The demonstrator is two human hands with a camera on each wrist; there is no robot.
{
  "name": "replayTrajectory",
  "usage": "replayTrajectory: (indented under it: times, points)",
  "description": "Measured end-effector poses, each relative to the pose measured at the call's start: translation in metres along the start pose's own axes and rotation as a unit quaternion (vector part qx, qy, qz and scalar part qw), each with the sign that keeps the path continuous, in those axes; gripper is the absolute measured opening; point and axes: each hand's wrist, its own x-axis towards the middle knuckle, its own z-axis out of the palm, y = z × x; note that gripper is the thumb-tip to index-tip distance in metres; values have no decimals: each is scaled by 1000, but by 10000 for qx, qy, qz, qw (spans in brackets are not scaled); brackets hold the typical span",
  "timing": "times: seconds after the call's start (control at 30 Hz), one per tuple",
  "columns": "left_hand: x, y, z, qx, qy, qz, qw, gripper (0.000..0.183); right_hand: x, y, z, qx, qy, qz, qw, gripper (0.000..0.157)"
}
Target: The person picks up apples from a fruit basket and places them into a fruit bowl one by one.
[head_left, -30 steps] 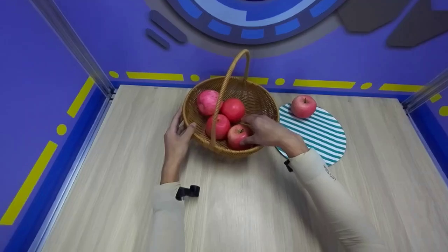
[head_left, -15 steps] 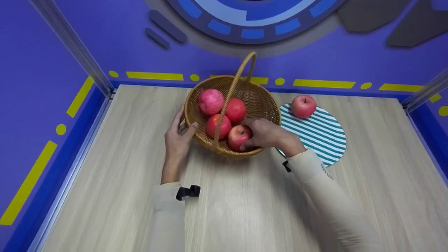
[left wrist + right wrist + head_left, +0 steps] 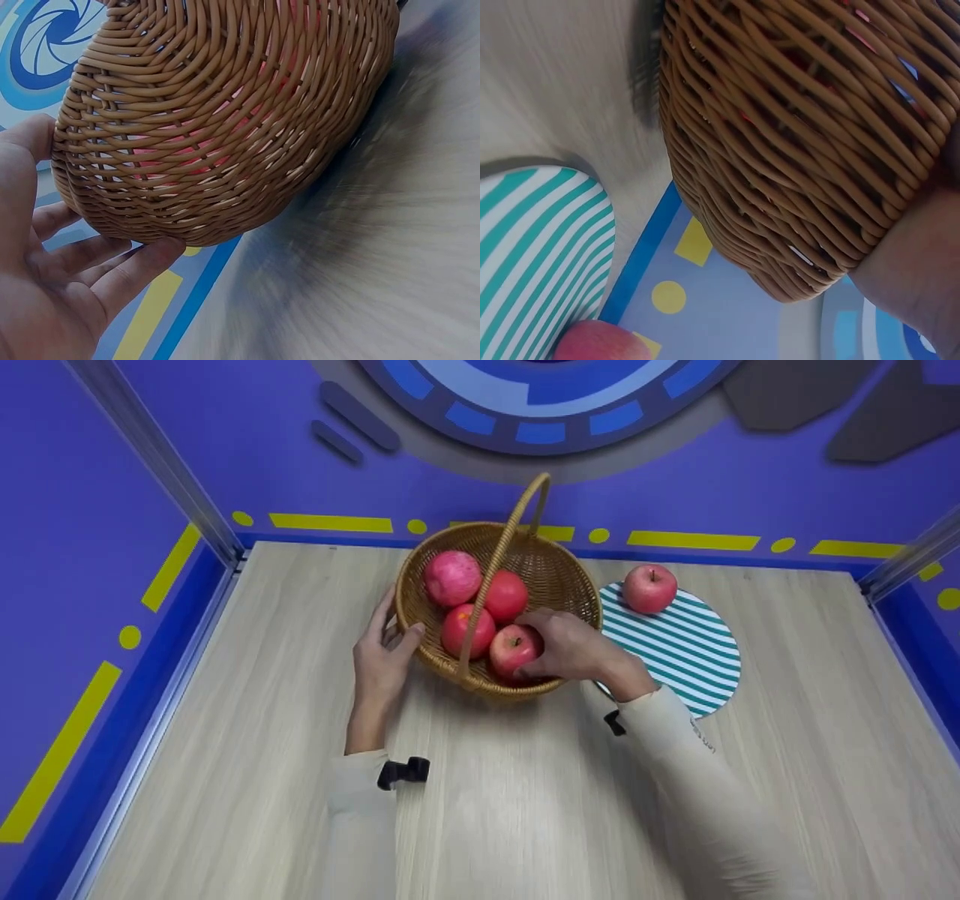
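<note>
1. Head: from the near side, facing forward and down over the desk (image 3: pixel 495 817) to the far wall (image 3: pixel 675 487).
2. Left wrist — close at the left of the basket (image 3: pixel 225 112).
3. Right wrist — close at its right, sharing the striped mat (image 3: pixel 544 251) with the head view.

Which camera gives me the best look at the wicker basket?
The head view: it shows the wicker basket from above, with its handle and the four apples inside. Both wrist views show mainly its woven outside, cut off at the top, with bits of red through the gaps.
</note>
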Motion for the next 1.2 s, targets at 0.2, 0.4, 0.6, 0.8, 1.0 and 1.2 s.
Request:
replayTrajectory:
  times: [0.2,0.4,0.6,0.8,1.0,1.2]
  points:
    - [0,0,1,27,84,59,9999,70,-3,0,-1,78,193,89,9997,72]
    - [0,-2,2,81,179,212,9996,69,-7,-1,-1,222,446,120,9987,76]
    - [0,-2,3,99,225,267,9993,67,-13,0,-3,457,868,16,9952,78]
    - [-1,-2,3,108,256,197,9994,66,-19,-2,-2,801,1324,-5,9880,78]
    - [-2,-2,4,93,316,204,9992,69,-27,-5,-1,1061,1672,262,9798,84]
    - [-2,-3,3,98,320,216,9992,69,-36,-7,2,1212,2085,302,9700,86]
